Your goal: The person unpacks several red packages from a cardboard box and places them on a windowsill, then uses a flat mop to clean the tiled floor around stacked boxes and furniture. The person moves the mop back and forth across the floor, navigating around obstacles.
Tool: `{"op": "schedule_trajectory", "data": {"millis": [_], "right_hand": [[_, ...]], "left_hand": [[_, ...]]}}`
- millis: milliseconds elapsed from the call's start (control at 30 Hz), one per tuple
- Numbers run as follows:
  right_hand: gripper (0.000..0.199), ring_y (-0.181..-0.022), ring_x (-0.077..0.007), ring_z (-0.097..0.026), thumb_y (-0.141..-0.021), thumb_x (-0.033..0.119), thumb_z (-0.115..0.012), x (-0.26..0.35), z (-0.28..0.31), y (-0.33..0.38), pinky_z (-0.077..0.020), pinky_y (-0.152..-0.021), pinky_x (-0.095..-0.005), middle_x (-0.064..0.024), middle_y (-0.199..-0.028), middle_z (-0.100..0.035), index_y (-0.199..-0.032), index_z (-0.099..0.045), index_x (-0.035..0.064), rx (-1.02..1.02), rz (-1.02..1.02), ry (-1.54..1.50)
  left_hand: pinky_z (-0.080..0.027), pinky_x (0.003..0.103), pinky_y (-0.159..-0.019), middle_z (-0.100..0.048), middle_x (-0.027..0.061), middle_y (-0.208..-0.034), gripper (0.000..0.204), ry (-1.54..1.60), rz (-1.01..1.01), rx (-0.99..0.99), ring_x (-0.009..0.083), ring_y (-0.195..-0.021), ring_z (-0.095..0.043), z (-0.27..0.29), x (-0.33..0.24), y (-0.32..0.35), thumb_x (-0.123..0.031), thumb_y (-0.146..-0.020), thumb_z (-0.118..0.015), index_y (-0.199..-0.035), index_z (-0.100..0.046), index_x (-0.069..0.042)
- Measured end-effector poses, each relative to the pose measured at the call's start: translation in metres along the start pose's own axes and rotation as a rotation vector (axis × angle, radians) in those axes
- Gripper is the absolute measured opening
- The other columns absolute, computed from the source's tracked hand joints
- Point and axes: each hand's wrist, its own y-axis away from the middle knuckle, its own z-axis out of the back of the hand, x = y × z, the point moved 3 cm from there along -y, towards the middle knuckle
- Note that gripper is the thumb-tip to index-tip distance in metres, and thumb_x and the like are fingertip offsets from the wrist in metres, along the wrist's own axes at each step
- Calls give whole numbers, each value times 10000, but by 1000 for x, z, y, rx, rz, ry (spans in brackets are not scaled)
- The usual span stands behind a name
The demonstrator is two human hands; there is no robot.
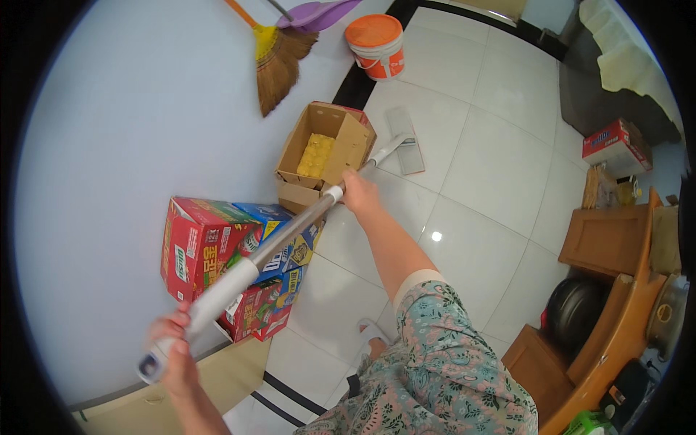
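A flat mop (299,226) with a white and silver pole slants across the view from lower left to upper middle. Near the pole's top end, my left hand (176,349) is closed round the white grip. Farther down, my right hand (358,191) wraps the pole just below a white collar. The mop's flat rectangular head (404,138) lies on the white tiled floor, to the right of an open cardboard box (290,156). Inside that box is a yellow egg tray (317,155).
Red and blue cartons (199,243) are stacked along the left wall. Beyond them stand an orange-lidded bucket (375,45), a straw broom (277,65) and a purple dustpan (319,14). At right is a wooden cabinet (605,235) with a black pan (576,313); a red-white box (616,148) sits farther back.
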Motion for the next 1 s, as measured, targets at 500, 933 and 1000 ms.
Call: {"op": "schedule_trajectory", "data": {"millis": [500,933,1000], "right_hand": [[199,-830,-326,-574,-759,60,-568,33,43,138,-446,-691,-422,-89,-890,-590,-937,-504,121,-302,-250,-318],[189,-838,-336,-571,-773,106,-575,150,-88,388,-446,-697,-433,-85,-954,-577,-934,-478,122,-193,-335,-131],[197,-843,-330,-573,-768,109,-583,163,-94,417,-449,-704,-428,-80,-959,-578,-937,-484,126,-116,-376,-113]], "left_hand": [[-492,339,-863,-647,44,-677,202,-78,-528,1007,192,-783,-648,11,-112,-67,-252,-651,-719,-596,-590,-106],[-493,410,-775,-599,74,-598,318,803,-523,940,229,-595,-603,145,14,148,-341,-743,-690,-743,-567,-47],[-498,377,-682,-567,58,-559,298,749,-504,977,210,-539,-578,167,8,173,-318,-742,-686,-698,-540,-62]]}}
